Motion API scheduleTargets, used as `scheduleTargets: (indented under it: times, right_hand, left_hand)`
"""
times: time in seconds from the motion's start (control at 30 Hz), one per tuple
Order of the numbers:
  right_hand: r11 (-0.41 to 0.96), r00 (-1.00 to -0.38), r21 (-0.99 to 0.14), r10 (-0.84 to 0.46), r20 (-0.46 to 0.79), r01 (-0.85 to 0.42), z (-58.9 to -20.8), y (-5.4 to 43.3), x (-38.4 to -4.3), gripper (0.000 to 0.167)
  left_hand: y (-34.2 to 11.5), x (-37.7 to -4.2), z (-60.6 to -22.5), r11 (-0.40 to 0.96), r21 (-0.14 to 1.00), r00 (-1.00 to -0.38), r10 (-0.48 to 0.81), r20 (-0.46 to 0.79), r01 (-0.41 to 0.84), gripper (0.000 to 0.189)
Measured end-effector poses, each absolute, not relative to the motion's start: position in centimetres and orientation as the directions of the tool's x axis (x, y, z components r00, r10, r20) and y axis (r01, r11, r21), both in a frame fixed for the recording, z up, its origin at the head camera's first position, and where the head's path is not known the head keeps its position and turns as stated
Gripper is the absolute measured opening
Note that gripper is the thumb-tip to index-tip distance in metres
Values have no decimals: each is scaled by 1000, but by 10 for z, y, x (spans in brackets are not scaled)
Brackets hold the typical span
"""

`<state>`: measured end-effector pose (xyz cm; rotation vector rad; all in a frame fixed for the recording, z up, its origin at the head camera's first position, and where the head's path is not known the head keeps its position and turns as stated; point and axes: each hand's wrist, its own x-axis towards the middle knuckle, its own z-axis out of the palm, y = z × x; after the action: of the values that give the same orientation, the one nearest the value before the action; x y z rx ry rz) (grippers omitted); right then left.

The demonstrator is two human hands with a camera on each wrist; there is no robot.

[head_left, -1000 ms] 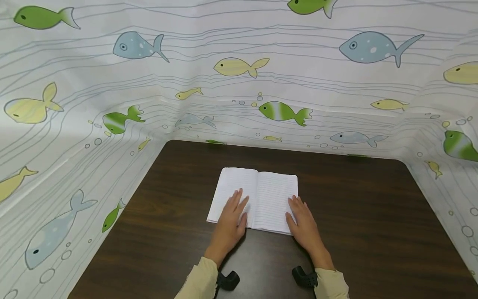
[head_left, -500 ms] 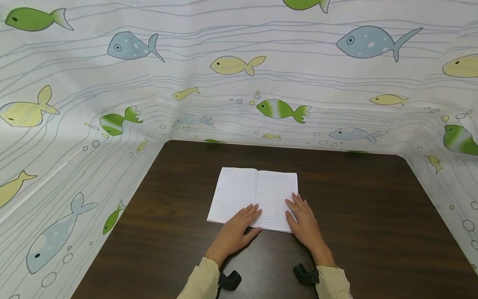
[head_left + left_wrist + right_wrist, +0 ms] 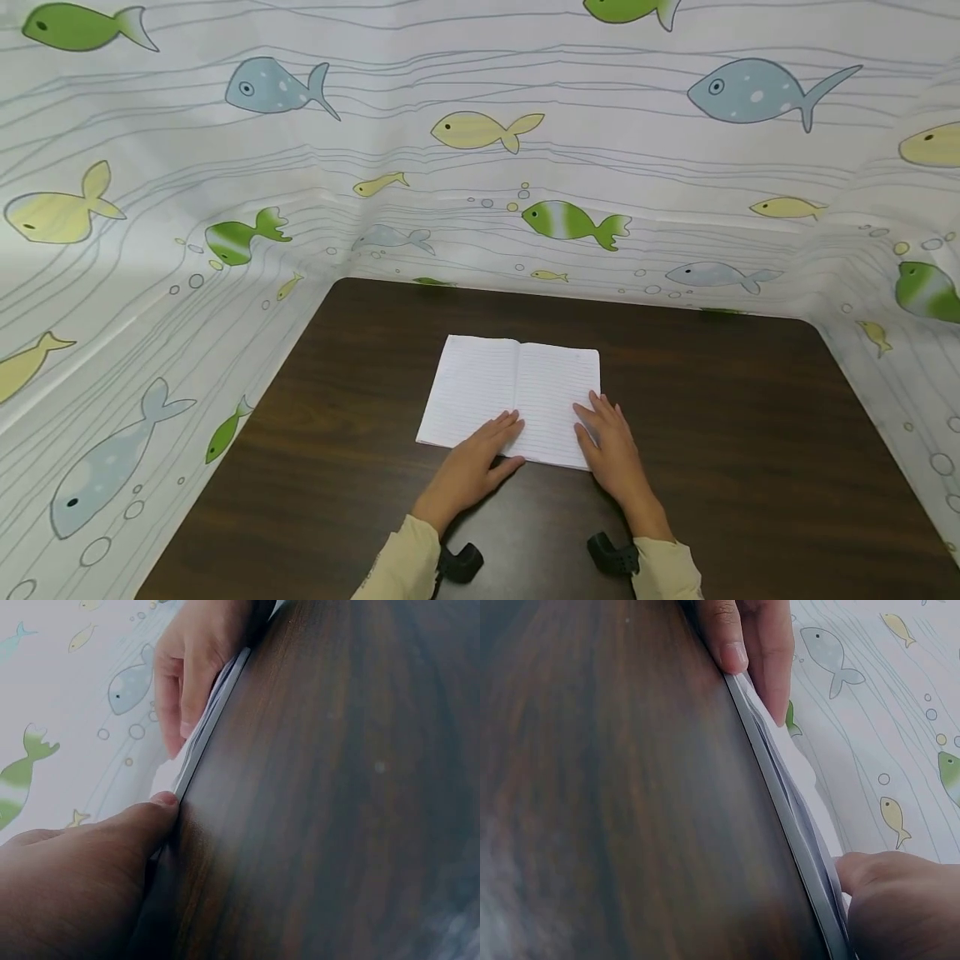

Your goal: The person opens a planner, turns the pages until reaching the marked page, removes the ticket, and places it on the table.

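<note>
A notebook with ruled white pages [image 3: 480,383] lies spread flat on the dark wooden table, its spine fold near the middle. My left hand [image 3: 474,467] rests on its lower edge by the fold, fingers straight on the paper and thumb at the near edge. On the right page's outer lower side, my right hand [image 3: 613,446] lies with its fingers extended. From the left wrist view, the left thumb [image 3: 165,799] touches the notebook's edge. The right wrist view shows the stacked page edges [image 3: 787,787] from the side, between both hands.
The dark brown tabletop [image 3: 750,433] spreads around the notebook. A white sheet printed with fish [image 3: 480,75] rises at the back and both sides. Black wrist devices [image 3: 461,564] sit at both cuffs.
My left hand has slid right and toward me, from the left page to the lower edge at the fold. The right hand and notebook have stayed nearly in place.
</note>
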<state>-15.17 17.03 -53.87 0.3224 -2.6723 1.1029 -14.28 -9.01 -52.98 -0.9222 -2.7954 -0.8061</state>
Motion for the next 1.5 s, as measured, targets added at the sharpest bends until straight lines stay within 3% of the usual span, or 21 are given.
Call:
scheduleTargets:
  times: [0.3, 0.77, 1.2, 1.5]
  right_hand:
    - [704, -944, -643, -123, 307, -301, -540, 170, -153, 39]
    - [684, -960, -685, -86, 265, -250, -541, 171, -154, 60]
    - [713, -939, -633, -104, 327, -300, -544, 171, -153, 52]
    - [712, -936, -616, -177, 306, -336, -541, 170, -154, 56]
  left_hand:
    - [-90, -142, -526, 686, 487, -832, 520, 192, 541, 59]
    - [-89, -142, -531, 669, 473, -815, 526, 244, 573, 58]
    - [-89, -142, -531, 660, 514, -832, 493, 254, 548, 69]
    - [-88, -143, -533, 654, 562, -855, 464, 230, 506, 71]
